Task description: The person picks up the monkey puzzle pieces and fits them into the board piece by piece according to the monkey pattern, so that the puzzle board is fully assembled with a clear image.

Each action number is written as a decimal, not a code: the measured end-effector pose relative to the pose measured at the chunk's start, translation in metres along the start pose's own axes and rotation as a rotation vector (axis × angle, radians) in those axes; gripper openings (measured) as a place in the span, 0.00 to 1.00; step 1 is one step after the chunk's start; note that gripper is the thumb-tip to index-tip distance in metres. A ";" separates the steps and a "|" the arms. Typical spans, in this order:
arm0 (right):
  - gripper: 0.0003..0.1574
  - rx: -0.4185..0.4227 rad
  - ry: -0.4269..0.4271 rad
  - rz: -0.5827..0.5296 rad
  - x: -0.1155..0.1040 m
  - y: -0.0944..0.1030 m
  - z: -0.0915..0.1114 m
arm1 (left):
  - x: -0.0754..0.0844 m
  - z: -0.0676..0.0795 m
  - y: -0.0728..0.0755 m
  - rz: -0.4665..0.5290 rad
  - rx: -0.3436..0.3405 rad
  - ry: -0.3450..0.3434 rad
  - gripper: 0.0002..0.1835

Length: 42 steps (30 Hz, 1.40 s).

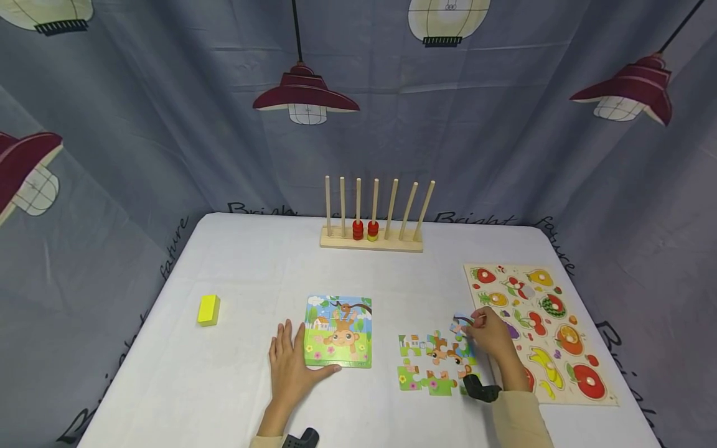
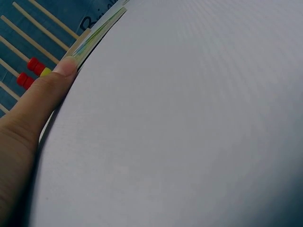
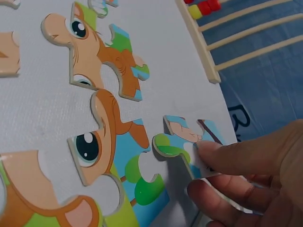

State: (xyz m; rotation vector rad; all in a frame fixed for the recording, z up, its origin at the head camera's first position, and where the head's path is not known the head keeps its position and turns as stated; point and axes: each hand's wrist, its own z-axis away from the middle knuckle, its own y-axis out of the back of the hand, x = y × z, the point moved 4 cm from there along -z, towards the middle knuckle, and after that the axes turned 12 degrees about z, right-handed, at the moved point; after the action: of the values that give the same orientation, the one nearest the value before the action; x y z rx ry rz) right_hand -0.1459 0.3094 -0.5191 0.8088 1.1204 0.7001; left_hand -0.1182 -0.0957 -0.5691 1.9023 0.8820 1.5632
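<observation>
My right hand (image 1: 494,337) pinches a jigsaw puzzle piece (image 3: 175,145) between thumb and fingers, with one edge raised off the table. Blue, green and tan show on it. Several loose puzzle pieces (image 1: 440,386) with parts of a monkey picture lie beside and below that hand. A square monkey picture board (image 1: 339,339) lies at the middle of the table. Around its lower left corner rests my left hand (image 1: 292,368), fingers straight and spread. Its thumb (image 2: 66,67) touches the board's near edge; the other fingers are outside the left wrist view.
A fruit puzzle board (image 1: 543,336) lies at the right, partly beneath the right forearm. At the back stands a wooden peg rack (image 1: 386,244) with red and yellow beads on two pegs. On the left sits a yellow block (image 1: 209,310). A grey curtain (image 1: 358,149) hangs behind the table.
</observation>
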 end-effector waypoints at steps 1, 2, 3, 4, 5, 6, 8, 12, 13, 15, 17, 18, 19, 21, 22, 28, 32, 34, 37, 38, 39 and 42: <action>0.22 0.002 0.003 -0.015 -0.001 0.000 0.000 | 0.000 0.000 0.000 -0.001 0.005 -0.003 0.66; 0.22 0.002 0.006 -0.022 -0.001 0.001 0.000 | 0.000 0.000 -0.001 0.000 0.012 -0.006 0.66; 0.22 0.006 0.008 -0.026 -0.001 0.001 0.000 | 0.000 0.001 -0.001 -0.001 0.020 -0.010 0.66; 0.23 0.011 0.010 -0.035 -0.002 0.001 0.000 | -0.001 0.001 -0.001 -0.002 0.028 -0.014 0.66; 0.23 0.012 0.008 -0.049 -0.002 0.001 -0.001 | -0.001 0.001 -0.002 -0.001 0.037 -0.020 0.66; 0.24 0.013 0.009 -0.069 -0.003 0.001 -0.002 | -0.001 0.001 -0.002 -0.002 0.043 -0.023 0.66; 0.25 0.004 0.003 -0.138 -0.005 -0.001 -0.003 | -0.001 0.002 -0.002 -0.003 0.046 -0.027 0.66; 0.27 -0.027 -0.008 -0.264 -0.013 -0.010 -0.007 | -0.001 0.001 -0.001 -0.005 0.030 -0.021 0.66; 0.28 -0.038 -0.010 -0.285 -0.016 -0.013 -0.008 | 0.000 0.001 0.000 -0.004 0.024 -0.019 0.66; 0.29 -0.055 -0.010 -0.308 -0.023 -0.020 -0.009 | 0.001 0.000 0.001 0.000 0.016 -0.014 0.66; 0.28 -0.076 0.005 -0.336 -0.032 -0.028 -0.010 | 0.002 0.000 0.002 0.003 0.007 -0.009 0.66; 0.28 -0.087 0.012 -0.352 -0.037 -0.033 -0.011 | 0.002 -0.001 0.002 0.004 0.005 -0.008 0.66; 0.27 -0.090 0.022 -0.353 -0.042 -0.037 -0.011 | 0.002 -0.001 0.002 0.005 0.004 -0.008 0.66; 0.26 -0.105 0.049 -0.371 -0.053 -0.045 -0.012 | 0.003 -0.001 0.002 0.005 0.006 -0.010 0.66; 0.26 -0.112 0.068 -0.378 -0.058 -0.049 -0.013 | 0.002 -0.001 0.002 0.005 0.008 -0.012 0.66; 0.24 -0.183 0.147 -0.415 -0.098 -0.071 -0.018 | 0.001 0.000 0.001 0.002 0.034 -0.024 0.66; 0.24 -0.213 0.221 -0.412 -0.125 -0.083 -0.024 | 0.000 0.000 0.001 -0.011 0.047 -0.031 0.66; 0.23 -0.224 0.235 -0.409 -0.134 -0.089 -0.027 | -0.001 -0.001 0.000 -0.013 0.047 -0.031 0.65; 0.22 -0.227 0.227 -0.410 -0.142 -0.098 -0.033 | -0.001 -0.001 0.000 -0.013 0.036 -0.030 0.65; 0.22 -0.224 0.221 -0.412 -0.145 -0.100 -0.034 | -0.001 -0.001 0.000 -0.013 0.033 -0.029 0.65; 0.21 -0.223 0.220 -0.415 -0.147 -0.102 -0.036 | -0.001 -0.001 0.000 -0.016 0.028 -0.025 0.65; 0.20 -0.218 0.219 -0.419 -0.153 -0.107 -0.040 | -0.001 -0.001 0.000 -0.021 0.029 -0.019 0.65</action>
State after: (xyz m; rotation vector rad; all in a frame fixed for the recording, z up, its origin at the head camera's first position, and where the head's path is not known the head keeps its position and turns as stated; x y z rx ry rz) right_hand -0.2190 0.1348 -0.5427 0.3001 1.3335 0.5511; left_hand -0.1189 -0.0963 -0.5697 1.9190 0.9189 1.5258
